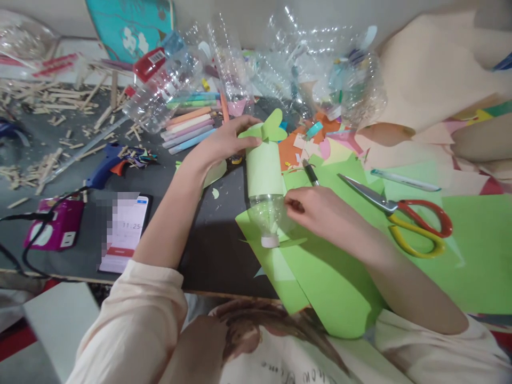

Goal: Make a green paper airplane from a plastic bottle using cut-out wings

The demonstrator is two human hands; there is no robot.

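A clear plastic bottle (pixel 264 173) lies with its white cap (pixel 270 241) towards me, wrapped round its body in pale green paper. A green heart-like paper cutout (pixel 273 126) stands at its far end. My left hand (pixel 236 136) grips that far end, thumb on the near side by the cutout and fingers partly hidden behind. Close to the bottle's right side, by its bare shoulder, is my right hand (pixel 306 208). Its fingers are curled together, and whatever they may hold is hidden. Green paper sheets (pixel 340 266) lie beneath my right hand and forearm.
Scissors (pixel 394 208) and a pen (pixel 406 180) lie right on the paper; a black marker (pixel 310 172) is nearer. To the left are a blue glue gun (pixel 106 165), a phone (pixel 126 232) and a purple box (pixel 56 224). Plastic bottles (pixel 232 64) and wooden sticks (pixel 48 101) crowd the back.
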